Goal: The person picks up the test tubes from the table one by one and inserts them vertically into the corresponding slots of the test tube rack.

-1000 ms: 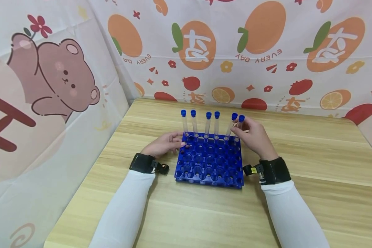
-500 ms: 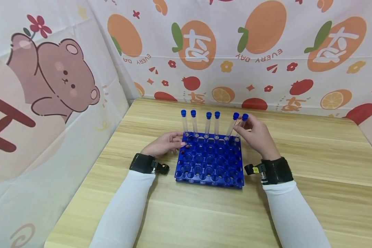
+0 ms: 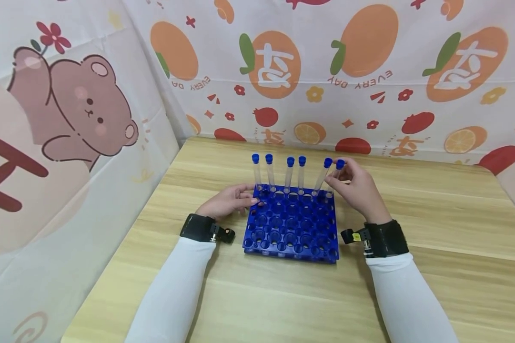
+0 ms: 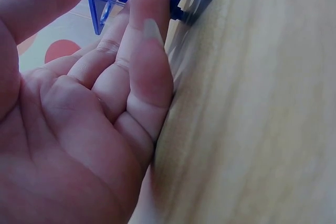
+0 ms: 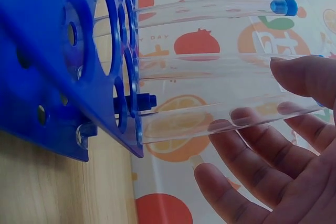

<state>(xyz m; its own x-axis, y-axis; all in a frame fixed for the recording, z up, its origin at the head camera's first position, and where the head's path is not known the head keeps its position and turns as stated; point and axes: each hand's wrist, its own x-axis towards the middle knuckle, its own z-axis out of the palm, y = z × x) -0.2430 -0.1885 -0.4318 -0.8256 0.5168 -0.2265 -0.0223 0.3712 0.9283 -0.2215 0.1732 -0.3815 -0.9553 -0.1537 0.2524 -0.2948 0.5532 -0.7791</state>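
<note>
A blue test tube rack stands on the wooden table, with several clear, blue-capped test tubes in its far row. At its left edge, my left hand grips the rack, thumb on the top plate and fingers at the side; the left wrist view shows the palm close up. My right hand pinches the rightmost test tube below its cap. This tube has its lower end in the rack. Beside it, another test tube leans to the right. The left test tubes stand nearly upright.
The wooden table extends to the right of the rack and in front of it. A printed cloth hangs behind the table's far edge, and a bear-print cloth along the left side.
My right hand has moved slightly to the right, and the top of the rightmost test tube has tipped right with it. The left hand keeps its hold on the rack.
</note>
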